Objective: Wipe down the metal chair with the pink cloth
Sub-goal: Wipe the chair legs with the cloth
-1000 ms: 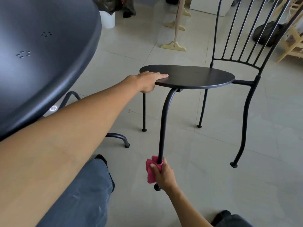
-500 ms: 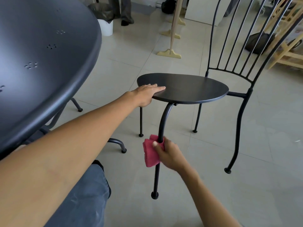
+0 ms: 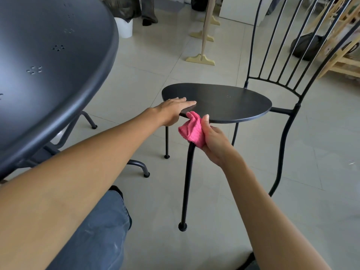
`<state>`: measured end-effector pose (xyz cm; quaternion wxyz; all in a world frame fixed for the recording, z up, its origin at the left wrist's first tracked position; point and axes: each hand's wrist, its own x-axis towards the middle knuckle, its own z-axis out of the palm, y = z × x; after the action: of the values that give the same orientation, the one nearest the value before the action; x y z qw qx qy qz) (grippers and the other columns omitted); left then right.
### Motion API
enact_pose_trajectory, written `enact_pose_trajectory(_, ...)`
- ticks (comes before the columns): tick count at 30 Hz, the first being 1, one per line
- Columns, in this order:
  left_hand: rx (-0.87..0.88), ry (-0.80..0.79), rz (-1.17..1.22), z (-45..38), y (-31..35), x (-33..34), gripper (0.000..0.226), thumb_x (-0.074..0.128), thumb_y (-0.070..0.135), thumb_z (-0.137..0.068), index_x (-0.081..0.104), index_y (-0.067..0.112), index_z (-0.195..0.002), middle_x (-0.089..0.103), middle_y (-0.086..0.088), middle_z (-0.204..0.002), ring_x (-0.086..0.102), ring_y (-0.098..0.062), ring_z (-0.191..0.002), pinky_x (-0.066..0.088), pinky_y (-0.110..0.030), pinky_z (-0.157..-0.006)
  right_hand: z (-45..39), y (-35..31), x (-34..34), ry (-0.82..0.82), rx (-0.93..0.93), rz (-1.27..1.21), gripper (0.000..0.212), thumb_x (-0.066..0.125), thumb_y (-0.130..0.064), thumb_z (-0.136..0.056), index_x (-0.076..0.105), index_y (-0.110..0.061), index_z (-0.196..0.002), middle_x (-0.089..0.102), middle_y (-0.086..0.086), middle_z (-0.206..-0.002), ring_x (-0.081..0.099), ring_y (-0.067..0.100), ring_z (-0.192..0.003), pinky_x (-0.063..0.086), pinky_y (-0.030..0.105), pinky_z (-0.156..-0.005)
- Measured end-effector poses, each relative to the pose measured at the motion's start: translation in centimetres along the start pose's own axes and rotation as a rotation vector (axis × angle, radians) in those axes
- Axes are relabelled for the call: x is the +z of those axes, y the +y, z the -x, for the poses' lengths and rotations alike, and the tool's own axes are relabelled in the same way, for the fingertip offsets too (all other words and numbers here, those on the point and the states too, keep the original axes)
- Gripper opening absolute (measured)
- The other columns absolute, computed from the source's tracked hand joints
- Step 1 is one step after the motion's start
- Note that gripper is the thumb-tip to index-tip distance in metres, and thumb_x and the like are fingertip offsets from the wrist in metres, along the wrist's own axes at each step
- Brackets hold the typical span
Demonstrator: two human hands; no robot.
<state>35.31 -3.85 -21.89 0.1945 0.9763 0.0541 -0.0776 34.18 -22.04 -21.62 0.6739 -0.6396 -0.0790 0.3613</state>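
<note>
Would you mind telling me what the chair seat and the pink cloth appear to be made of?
Chair seat: likely sheet metal, matte black paint; it is thin-edged, smooth, with a dull even sheen. Pink cloth: soft ribbed knit or terry fabric, judging by its bunched folds and visible ribs; the fibre can't be told.

A round dark metal table (image 3: pixel 48 61) with small perforated hole clusters fills the upper left of the frame. Its curved legs (image 3: pixel 139 166) rest on the pale tiled floor (image 3: pixel 321 152). A white bin (image 3: pixel 124 27) stands at top centre. A cream-coloured wooden stand (image 3: pixel 201 58) sits right of it. Light wooden furniture (image 3: pixel 342 61) and a dark bag (image 3: pixel 305 46) occupy the upper right.
</note>
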Motion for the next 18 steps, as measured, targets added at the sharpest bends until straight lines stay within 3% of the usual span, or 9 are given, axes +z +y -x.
enact_pose_trajectory(4, 0.027, 0.010, -0.016, -0.4, -0.3, -0.2, 0.087, 0.033, -0.017, -0.079, 0.021, 0.035, -0.146, 0.017, -0.008, -0.157, 0.014, -0.025, -0.145, 0.014, -0.034, -0.116, -0.5, 1.1, 1.5, 0.171, -0.061, 0.193, 0.048, 0.047, -0.046, -0.095, 0.064, -0.002, -0.105, 0.071, 0.016, -0.099, 0.069, 0.027, -0.092, 0.052, 0.048, -0.094)
enact_pose_trajectory(6, 0.021, 0.017, -0.013, -0.8, -0.7, -0.1, 0.084, 0.031, -0.016, -0.080, 0.023, 0.037, -0.145, 0.019, -0.008, -0.156, 0.017, -0.026, -0.144, 0.015, -0.034, -0.116, 0.1, 2.2, 2.2, 0.210, -0.114, 0.312, 0.047, 0.048, -0.048, -0.093, 0.061, -0.003, -0.101, 0.068, 0.009, -0.088, 0.066, 0.020, -0.082, 0.055, 0.049, -0.086)
enact_pose_trajectory(10, 0.033, 0.000, -0.010, -1.7, -1.6, 0.1, 0.076, 0.032, -0.008, -0.085, 0.024, 0.039, -0.144, 0.021, -0.007, -0.156, 0.019, -0.026, -0.144, 0.016, -0.034, -0.116, 2.0, 5.6, 2.4, 0.203, -0.194, 0.520, 0.034, 0.052, -0.041, -0.093, 0.054, -0.010, -0.105, 0.066, -0.001, -0.087, 0.064, 0.014, -0.076, 0.054, 0.031, -0.070)
enact_pose_trajectory(13, 0.043, -0.008, -0.008, -2.3, -2.3, 0.2, 0.076, 0.032, -0.006, -0.086, 0.024, 0.043, -0.143, 0.023, -0.004, -0.156, 0.018, -0.024, -0.144, 0.017, -0.038, -0.116, 3.3, 10.2, 1.9, 0.174, -0.098, 0.609, 0.021, 0.052, -0.030, -0.096, 0.048, -0.012, -0.106, 0.059, -0.010, -0.081, 0.057, 0.003, -0.071, 0.050, 0.028, -0.067)
enact_pose_trajectory(16, 0.055, -0.014, -0.007, -2.9, -2.8, 0.1, 0.077, 0.031, -0.006, -0.084, 0.025, 0.045, -0.142, 0.025, -0.002, -0.155, 0.019, -0.024, -0.144, 0.019, -0.042, -0.116, 4.4, 16.6, 1.0, 0.163, 0.058, 0.629, 0.012, 0.053, -0.027, -0.095, 0.045, -0.022, -0.103, 0.061, -0.013, -0.081, 0.061, 0.009, -0.073, 0.048, 0.028, -0.069)
enact_pose_trajectory(18, 0.054, -0.008, -0.003, -3.1, -2.8, -0.1, 0.076, 0.030, -0.006, -0.085, 0.026, 0.045, -0.142, 0.026, -0.002, -0.155, 0.020, -0.024, -0.143, 0.019, -0.042, -0.116, 5.1, 20.7, 0.5, 0.177, 0.141, 0.596, 0.011, 0.053, -0.022, -0.094, 0.047, -0.027, -0.102, 0.065, -0.013, -0.085, 0.063, 0.003, -0.074, 0.047, 0.021, -0.067)
